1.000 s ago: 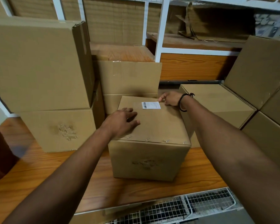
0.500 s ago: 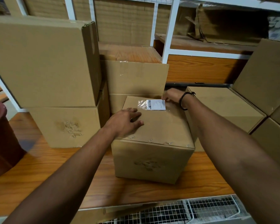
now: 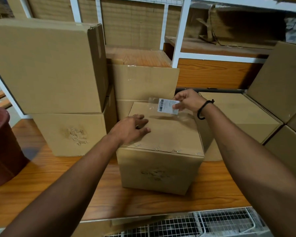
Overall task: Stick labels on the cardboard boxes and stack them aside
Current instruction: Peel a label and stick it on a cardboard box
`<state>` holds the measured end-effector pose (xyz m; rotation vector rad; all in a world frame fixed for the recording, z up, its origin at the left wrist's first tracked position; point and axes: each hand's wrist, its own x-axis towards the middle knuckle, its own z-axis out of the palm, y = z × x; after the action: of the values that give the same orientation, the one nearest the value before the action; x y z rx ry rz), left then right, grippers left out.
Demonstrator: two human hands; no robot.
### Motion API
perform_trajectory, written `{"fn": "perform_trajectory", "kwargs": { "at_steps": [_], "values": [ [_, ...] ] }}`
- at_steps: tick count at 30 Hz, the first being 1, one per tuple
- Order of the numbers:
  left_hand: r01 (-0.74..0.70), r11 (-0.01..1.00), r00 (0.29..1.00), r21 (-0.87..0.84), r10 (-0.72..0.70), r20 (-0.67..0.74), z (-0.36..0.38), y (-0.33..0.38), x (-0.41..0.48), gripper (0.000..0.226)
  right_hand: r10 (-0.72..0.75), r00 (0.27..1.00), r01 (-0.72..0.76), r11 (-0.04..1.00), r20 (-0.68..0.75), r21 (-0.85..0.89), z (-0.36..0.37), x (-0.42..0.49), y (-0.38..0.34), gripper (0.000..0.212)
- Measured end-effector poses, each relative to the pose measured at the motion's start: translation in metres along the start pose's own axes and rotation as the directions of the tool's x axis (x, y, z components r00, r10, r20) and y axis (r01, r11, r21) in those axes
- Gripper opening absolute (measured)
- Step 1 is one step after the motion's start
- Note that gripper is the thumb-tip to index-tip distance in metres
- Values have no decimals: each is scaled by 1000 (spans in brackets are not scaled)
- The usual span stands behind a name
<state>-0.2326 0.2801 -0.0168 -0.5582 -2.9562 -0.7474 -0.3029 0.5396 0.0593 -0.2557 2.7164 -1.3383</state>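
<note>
Pressing down on the near lid of the cardboard box [image 3: 161, 168] with the left hand [image 3: 128, 128], fingers spread flat and gripping nothing — probably to keep it steady on the wooden table [image 3: 58, 177]. Farther back, pinching the label [image 3: 168, 106] between thumb and fingers of the right hand [image 3: 188, 101], just above the lid's far edge (with clear film trailing leftward), presumably lining up for sticking. Behind, only more stacked boxes [image 3: 46, 65] — likely where this one goes.

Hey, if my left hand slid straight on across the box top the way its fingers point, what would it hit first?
Likely the clear film under the label that the right hand pinches. Until there the left hand crosses only bare box top; how high the film hangs is unclear.
</note>
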Motion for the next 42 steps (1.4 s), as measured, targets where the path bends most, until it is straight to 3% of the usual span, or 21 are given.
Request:
{"fn": "perform_trajectory", "kwargs": {
  "at_steps": [3,6,9,12,16,18,20,22,25,28,31,34,39,42],
  "values": [
    [-3,1000,1000,-2,3,-9,2,2,1,57,30,997,-13,977,-75,215,4,-23,-5,25],
    [-50,992,972,118,76,-224,3,6,-1,65,111,986,-51,910,-122,412,20,-50,-11,38],
    [-217,935,819,280,331,-470,3,15,-7,68,194,980,-145,828,-35,542,36,-68,-11,42],
    [-354,820,703,449,550,-450,6,26,-8,63,174,984,-169,829,41,533,46,-78,-12,30],
    [-422,798,606,431,601,-521,-1,29,-5,20,68,981,-162,800,182,577,47,-87,-18,13],
    [-408,874,637,264,480,-604,-9,35,-12,11,35,966,-198,735,254,649,42,-88,-19,30],
    [-304,945,753,-125,158,-638,-20,40,-19,8,12,966,-186,727,259,660,41,-86,-19,36],
    [-152,845,856,-513,-147,-496,-31,38,-21,14,-8,980,-113,795,197,596,50,-84,-21,32],
    [-69,645,889,-761,-306,-340,-41,27,-32,18,-95,985,-3,826,145,564,76,-80,-34,22],
    [-22,561,875,-828,-389,-287,-44,18,-58,15,-159,965,15,827,208,561,112,-78,-56,20],
    [25,517,879,-856,-418,-227,-53,-3,-88,12,-131,972,3,833,193,553,154,-76,-78,19],
    [48,461,823,-886,-521,-227,-72,-37,-121,12,-83,971,-51,843,223,536,196,-75,-101,15],
    [146,475,739,-868,-636,-224,-103,-103,-181,22,-115,931,-86,853,346,515,272,-72,-143,12],
    [109,455,706,-884,-661,-253,-123,-144,-216,17,-105,915,-142,819,389,556,315,-64,-176,16]
  ]
}}
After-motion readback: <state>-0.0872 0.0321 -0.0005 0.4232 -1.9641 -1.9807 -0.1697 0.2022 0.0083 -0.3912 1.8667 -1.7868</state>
